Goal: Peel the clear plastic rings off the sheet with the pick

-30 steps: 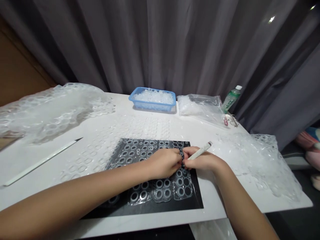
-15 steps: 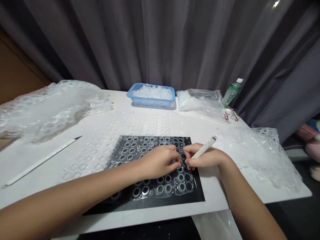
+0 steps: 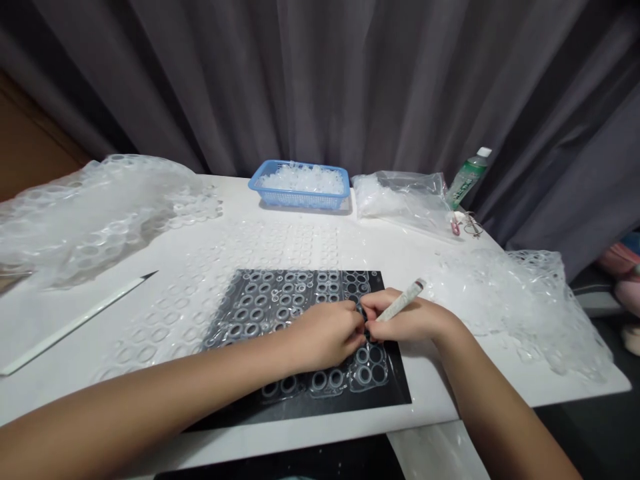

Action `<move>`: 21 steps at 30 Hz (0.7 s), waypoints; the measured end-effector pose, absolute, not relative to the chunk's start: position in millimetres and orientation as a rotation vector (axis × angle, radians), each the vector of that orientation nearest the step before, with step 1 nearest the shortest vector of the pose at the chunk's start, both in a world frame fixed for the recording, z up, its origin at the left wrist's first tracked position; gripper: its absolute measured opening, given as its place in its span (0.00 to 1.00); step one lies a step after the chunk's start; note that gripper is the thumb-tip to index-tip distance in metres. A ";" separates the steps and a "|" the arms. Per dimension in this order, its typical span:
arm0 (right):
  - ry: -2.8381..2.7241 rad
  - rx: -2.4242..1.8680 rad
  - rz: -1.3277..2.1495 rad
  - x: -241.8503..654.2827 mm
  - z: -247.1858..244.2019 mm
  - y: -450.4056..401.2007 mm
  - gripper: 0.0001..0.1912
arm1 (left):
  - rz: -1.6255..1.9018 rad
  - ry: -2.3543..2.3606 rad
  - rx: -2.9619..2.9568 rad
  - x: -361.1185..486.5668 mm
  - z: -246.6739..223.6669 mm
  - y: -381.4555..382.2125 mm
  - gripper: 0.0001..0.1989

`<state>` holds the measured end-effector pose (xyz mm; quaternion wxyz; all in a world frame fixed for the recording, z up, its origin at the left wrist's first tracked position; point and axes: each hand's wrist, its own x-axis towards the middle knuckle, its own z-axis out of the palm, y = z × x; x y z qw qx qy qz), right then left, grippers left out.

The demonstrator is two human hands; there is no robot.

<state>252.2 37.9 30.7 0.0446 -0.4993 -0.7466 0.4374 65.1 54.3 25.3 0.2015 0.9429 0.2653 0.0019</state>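
A black board (image 3: 397, 393) lies near the table's front edge, with clear plastic sheets of round rings (image 3: 327, 380) laid over it in columns. My right hand (image 3: 407, 319) grips a white pen-like tool (image 3: 401, 300) that slants up to the right; its working tip is hidden by the fingers. My left hand (image 3: 327, 335) rests on the sheets with fingers pinched together, right beside the right fingertips. Whatever the left fingers hold, if anything, is too small or hidden to make out. Dark circles without a pale ring (image 3: 379, 373) show in the right-hand column.
A blue basket (image 3: 300, 199) of small clear pieces stands at the back, beside a clear plastic bag (image 3: 405, 200) and a green-labelled bottle (image 3: 469, 177). Perforated plastic sheets are heaped at left (image 3: 100, 213) and right (image 3: 540, 307). A white stick with dark tip (image 3: 80, 323) lies left.
My right hand has moved slightly left, so its fingertips now meet those of my left hand. The tool leans a little lower. The whole view has shifted slightly.
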 end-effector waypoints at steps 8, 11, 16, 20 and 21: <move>-2.270 -1.528 1.349 250.3 33.5 37.6 0.06 | 0.129 0.650 2.530 49.9 44.9 47.3 0.10; -2.247 -1.506 1.381 251.6 33.3 37.8 0.06 | 0.176 0.720 2.469 48.9 48.0 50.9 0.12; -2.241 -1.509 1.416 254.0 32.0 37.8 0.05 | 0.201 0.690 2.492 52.2 37.7 53.4 0.11; -2.257 -1.487 1.395 254.9 31.5 37.9 0.03 | 0.155 0.661 2.551 53.8 33.2 51.6 0.07; -2.258 -1.489 1.398 254.9 31.5 38.0 0.03 | 0.152 0.666 2.562 54.8 32.2 51.4 0.09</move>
